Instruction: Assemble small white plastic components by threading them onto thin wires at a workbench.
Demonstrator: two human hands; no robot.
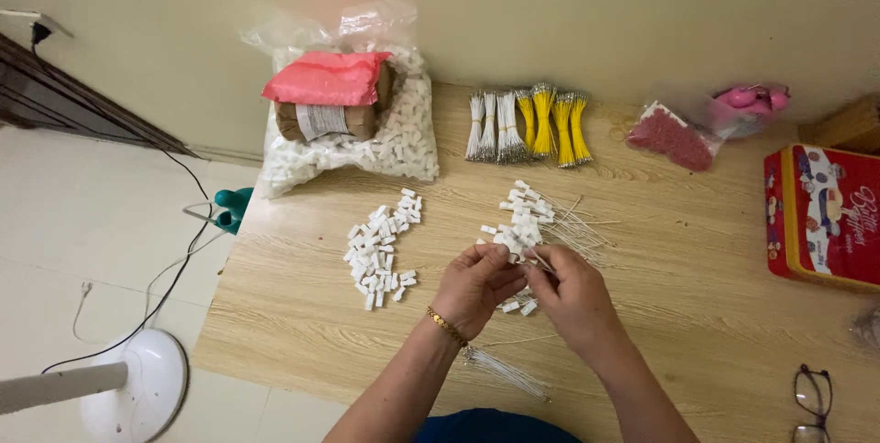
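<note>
now two hands [527,287] pinch one connector [510,241].

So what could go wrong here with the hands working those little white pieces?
The left hand and right hand work close over the small white pieces; a nudge could scatter them. The loose thin wires beside them could tangle. The wire bundle near the table edge might slide off.

Soft, even, warm light falls on the worktop [697,315]; shadows are faint. Focus is sharp centrally, with wide-angle bending at nine o'clock.
</note>
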